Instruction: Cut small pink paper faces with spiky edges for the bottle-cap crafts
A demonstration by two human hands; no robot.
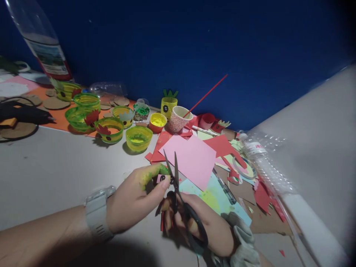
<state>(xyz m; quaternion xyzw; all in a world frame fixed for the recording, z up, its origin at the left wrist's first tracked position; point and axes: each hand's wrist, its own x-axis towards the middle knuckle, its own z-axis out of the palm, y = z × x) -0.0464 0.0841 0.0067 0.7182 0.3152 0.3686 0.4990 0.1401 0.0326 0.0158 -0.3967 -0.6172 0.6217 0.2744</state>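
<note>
My left hand [139, 194], smeared with green and yellow paint, pinches a small pink piece of paper [160, 178] with black round marks on it. In my right hand [203, 218] is a pair of black scissors [198, 226]. The scissor blades are spread and point away from me, right beside the left fingertips and the marked paper. Something dark and red shows under the right fingers, too shaded to make out. Just beyond the blades lies a pink sheet [191, 155]. A light blue sheet [191, 184] with yellow-green paint lies to the right.
Several green-yellow painted cups, one a cut bowl [139, 139], stand at back left near a glue gun [25, 113] and a large bottle [47, 48]. A patterned cup [178, 120] holds a red stick. Paper scraps, a pen [226, 189] and tape roll [244, 167] lie right, beside bubble wrap [274, 170].
</note>
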